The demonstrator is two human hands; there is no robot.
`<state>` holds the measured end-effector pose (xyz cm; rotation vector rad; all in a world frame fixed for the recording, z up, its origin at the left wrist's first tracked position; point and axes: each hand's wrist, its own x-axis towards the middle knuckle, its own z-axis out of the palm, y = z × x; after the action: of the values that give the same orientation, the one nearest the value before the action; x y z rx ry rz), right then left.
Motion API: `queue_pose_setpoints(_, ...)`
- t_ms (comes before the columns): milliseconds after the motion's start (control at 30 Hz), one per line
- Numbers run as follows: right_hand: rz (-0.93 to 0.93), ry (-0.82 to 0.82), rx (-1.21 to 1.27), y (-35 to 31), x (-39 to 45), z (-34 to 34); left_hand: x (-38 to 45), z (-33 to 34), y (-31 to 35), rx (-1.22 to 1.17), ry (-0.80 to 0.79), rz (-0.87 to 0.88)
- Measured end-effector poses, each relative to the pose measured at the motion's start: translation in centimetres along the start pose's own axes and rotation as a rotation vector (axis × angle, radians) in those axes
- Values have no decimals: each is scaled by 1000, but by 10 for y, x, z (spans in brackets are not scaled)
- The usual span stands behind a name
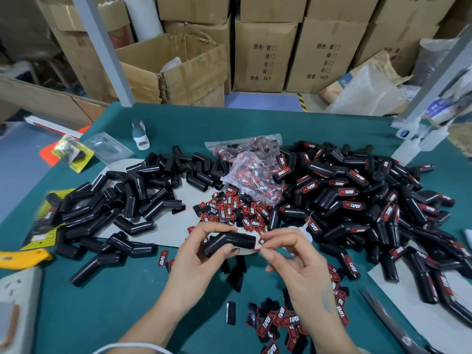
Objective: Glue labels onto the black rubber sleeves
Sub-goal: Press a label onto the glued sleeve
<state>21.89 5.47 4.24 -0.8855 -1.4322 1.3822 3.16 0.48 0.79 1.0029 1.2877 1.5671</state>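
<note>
Above the green desk (107,302) the left hand (201,254) grips a bare black sleeve (229,242), its long axis running left to right toward the right hand (293,254), which pinches a red-edged label (258,249) just beside the sleeve's open right end.

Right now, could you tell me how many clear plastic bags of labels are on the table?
2. One flat bag lies at the table centre back; a crumpled bag sits in front of it, above the loose labels. More may hide under the sleeve piles.
</note>
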Motion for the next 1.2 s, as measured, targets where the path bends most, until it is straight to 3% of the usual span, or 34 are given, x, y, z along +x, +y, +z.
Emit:
queue_pose_setpoints(433, 23, 57, 19, 5, -1, -1, -3, -2, 0, 269, -112, 98)
queue_pose_setpoints(633, 38, 44, -22, 6, 1, -3, -5, -5, -2, 91, -137, -15)
queue_pose_setpoints(900, 191, -22, 123, 13, 4, -5, -1, -6, 1, 118, -146, 41)
queue_pose_setpoints(1200, 255, -97, 68, 15, 4, -3, -1, -9, -8, 103, -194, 116)
